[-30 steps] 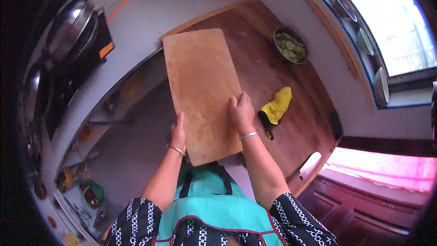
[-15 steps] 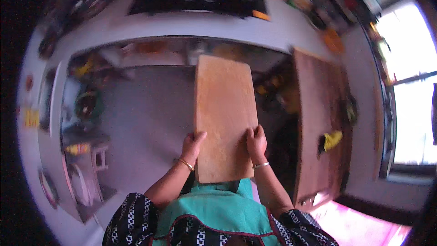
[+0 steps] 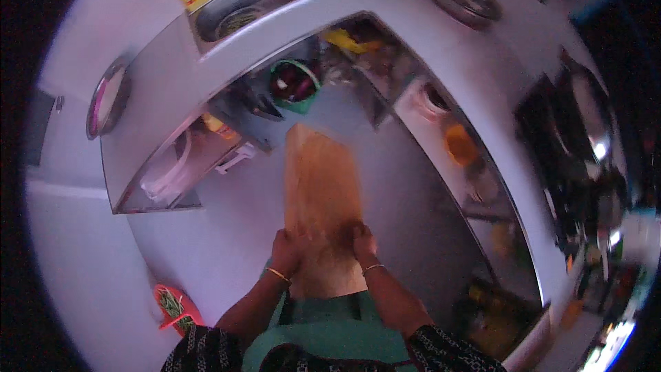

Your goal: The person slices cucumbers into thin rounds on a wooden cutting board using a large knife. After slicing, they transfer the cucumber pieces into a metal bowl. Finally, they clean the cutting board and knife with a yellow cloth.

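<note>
Both my hands carry a rectangular wooden board (image 3: 322,179) in front of my green apron, its far end tilted away from me. My left hand (image 3: 287,251) grips the board's left edge near the close end. On the opposite edge, my right hand (image 3: 363,244) is closed in the same way. Motion smears the board's surface and my fingers somewhat. Below the board is the grey floor (image 3: 413,200).
A counter (image 3: 323,10) bends round ahead and to the right, with a sink (image 3: 255,0) set in it at the far left. Open shelves below it hold a green-rimmed basket (image 3: 295,100). A red basket (image 3: 177,310) with green vegetables stands at lower left. Right lies a dark stove (image 3: 558,131).
My view has swung left, bringing the sink and the red basket into sight while the window has gone. The board stays in both hands and looks lower and more tilted.
</note>
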